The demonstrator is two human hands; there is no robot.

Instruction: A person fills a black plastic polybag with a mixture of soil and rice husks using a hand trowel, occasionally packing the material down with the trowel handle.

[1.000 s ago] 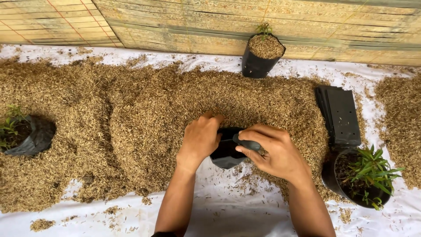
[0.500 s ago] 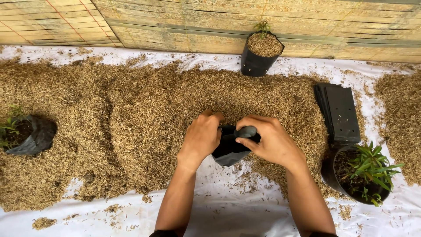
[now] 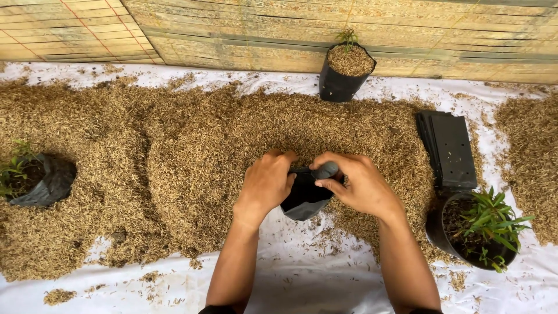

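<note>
Head view: left hand (image 3: 268, 185) and right hand (image 3: 356, 185) both grasp a small black bag (image 3: 303, 197) over husks (image 3: 192, 145).

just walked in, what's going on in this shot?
A person is holding an empty black plastic grow bag with both hands: the left hand and the right hand pinch its top edge just above a white sheet. Behind it lies a wide heap of rice husks. A stack of flat black bags sits to the right, next to a potted green plant. A husk-filled bag stands by the bamboo wall, and another planted bag lies at far left.
</note>
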